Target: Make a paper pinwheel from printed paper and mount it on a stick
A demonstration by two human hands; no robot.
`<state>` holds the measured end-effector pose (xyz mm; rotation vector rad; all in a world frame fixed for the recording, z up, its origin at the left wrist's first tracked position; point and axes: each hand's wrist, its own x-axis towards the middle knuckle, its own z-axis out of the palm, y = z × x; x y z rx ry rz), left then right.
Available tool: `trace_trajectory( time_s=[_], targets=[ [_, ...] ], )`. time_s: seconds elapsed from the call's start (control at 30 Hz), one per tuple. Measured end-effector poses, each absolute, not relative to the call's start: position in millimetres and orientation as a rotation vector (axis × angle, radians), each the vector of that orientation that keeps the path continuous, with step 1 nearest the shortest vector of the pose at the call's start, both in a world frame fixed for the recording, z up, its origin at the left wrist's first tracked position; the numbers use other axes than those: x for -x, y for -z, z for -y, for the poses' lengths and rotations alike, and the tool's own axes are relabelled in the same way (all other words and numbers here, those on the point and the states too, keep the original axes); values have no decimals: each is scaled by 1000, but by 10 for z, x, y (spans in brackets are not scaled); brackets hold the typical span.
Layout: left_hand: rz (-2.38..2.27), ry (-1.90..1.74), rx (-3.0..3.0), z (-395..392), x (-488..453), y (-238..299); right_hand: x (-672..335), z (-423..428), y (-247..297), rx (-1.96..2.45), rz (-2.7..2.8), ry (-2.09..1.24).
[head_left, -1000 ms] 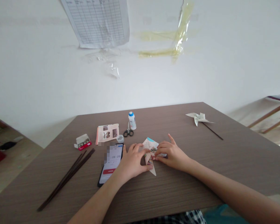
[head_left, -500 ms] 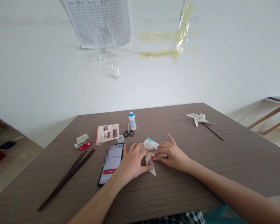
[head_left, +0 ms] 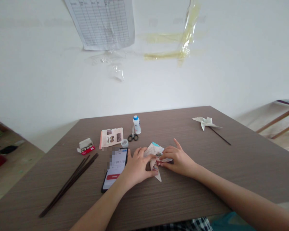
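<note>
A printed paper pinwheel [head_left: 154,149], partly folded with pointed corners, lies on the table between my hands. My left hand [head_left: 141,165] grips its left side, thumb near the lower point and fingers along the upper edge. From the right, my right hand [head_left: 177,159] pinches the paper close to its centre, with one finger raised. The fingers cover much of the middle, so the exact fold there is hidden. Under my left forearm's outer side lies a phone [head_left: 114,170] with a running timer on its screen.
Beyond my hands stand a white bottle with a blue cap [head_left: 136,124], scissors [head_left: 133,136], a small round container [head_left: 124,143] and a printed sheet [head_left: 111,138]. Leftward are an open small box [head_left: 86,146] and dark sticks [head_left: 68,186]. A finished white pinwheel [head_left: 205,122] lies far right.
The timer on the phone has advanced by one second. Both hands stay almost where they were on the paper, with only a slight shift of the right fingers.
</note>
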<state>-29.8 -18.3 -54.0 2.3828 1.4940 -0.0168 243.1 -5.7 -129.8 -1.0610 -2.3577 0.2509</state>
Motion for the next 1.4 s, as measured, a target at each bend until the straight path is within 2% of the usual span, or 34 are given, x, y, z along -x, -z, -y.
trace_trajectory(
  time_s=[0.67,1.03,1.4],
  targets=[
    [-1470,-70,-2416,185,286,536,-2428,71,1248,1072,2370,-245],
    [-1441,42,-2448,183,292,551,-2424,78,1237,1106,2367,-302],
    [-1453,1,-2394,136,280,594,-2446,63,1270,1091,2360,-291]
  ],
)
